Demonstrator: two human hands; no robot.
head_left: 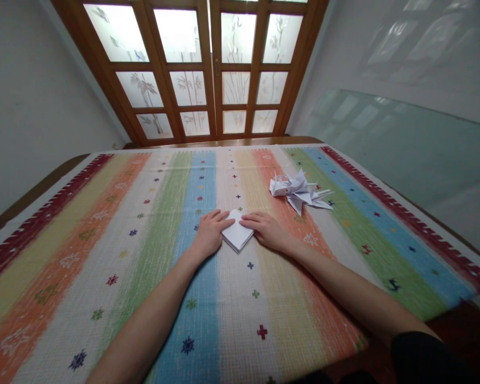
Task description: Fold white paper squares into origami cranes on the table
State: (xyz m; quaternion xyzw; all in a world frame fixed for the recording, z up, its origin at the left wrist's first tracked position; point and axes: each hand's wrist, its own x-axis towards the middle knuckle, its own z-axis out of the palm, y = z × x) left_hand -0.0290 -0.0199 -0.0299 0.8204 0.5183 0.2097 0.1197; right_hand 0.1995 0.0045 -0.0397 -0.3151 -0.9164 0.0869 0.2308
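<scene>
A dark sleeve lay closest to my camera at the lower right, with the right forearm reaching inward from it. From my remote seat I saw the left forearm rise bare from the bottom edge, so that both arms met near the middle of the table.

There I found the folded paper, a small white diamond lying on the pale middle stripe of the tablecloth, one corner turned toward me and several layers showing along its near edges. The left hand touched its left side and the right hand its right, fingertips of both resting over the upper part. The fingers were close together and the paper was steadied between the two hands; I could not tell whether either one pinched it or only pressed it down.

Beyond the right hand and to its right, I made out a cluster of pointed white paper birds, bunched across the orange and pale stripes, well apart from the fingers. The wooden table edge showed past the cloth. Behind it I saw brown doors with frosted panes bearing plant designs, and a glossy pale panel on the right.
</scene>
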